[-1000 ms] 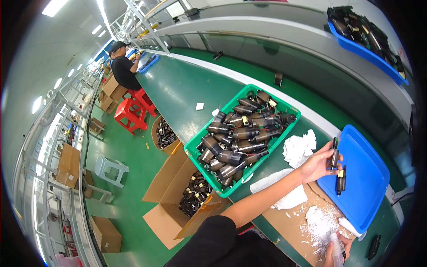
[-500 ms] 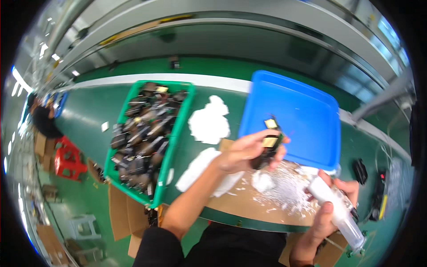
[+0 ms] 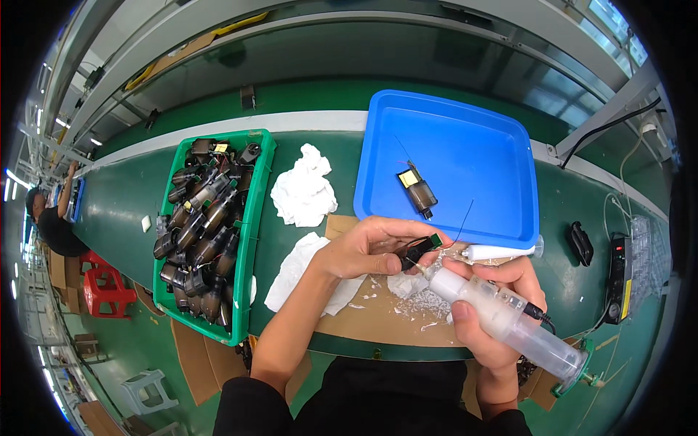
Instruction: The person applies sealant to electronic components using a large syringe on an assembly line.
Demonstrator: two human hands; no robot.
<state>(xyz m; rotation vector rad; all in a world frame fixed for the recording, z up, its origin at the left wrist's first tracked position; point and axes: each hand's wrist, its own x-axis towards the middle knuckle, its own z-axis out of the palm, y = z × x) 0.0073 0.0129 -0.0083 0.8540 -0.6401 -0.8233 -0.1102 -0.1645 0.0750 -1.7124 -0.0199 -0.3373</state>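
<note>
My left hand [image 3: 363, 251] is closed round a small dark plastic device [image 3: 416, 252] with a green circuit board edge and thin wires sticking up. A large clear dispensing syringe [image 3: 542, 345] with white paste inside and a green end cap lies in the grip of my right hand [image 3: 502, 309]. Its nozzle points at the device and is close to its lower end; I cannot tell whether they touch. Beyond my hands, a similar brown translucent device [image 3: 420, 196] with a yellow label rests in the blue tray [image 3: 480, 152].
Left, a green crate [image 3: 254, 240] holds many similar devices. Crumpled white cloths [image 3: 304, 187] lie beside it. Cardboard [image 3: 382, 327] strewn with white scraps is under my hands. Another white tube [image 3: 502, 252] lies by the tray; right are a black object [image 3: 579, 243] and a power strip [image 3: 618, 280].
The syringe has swung up and left, bringing its nozzle to the device. My left hand has moved slightly down and left and turned the device. The view has shifted.
</note>
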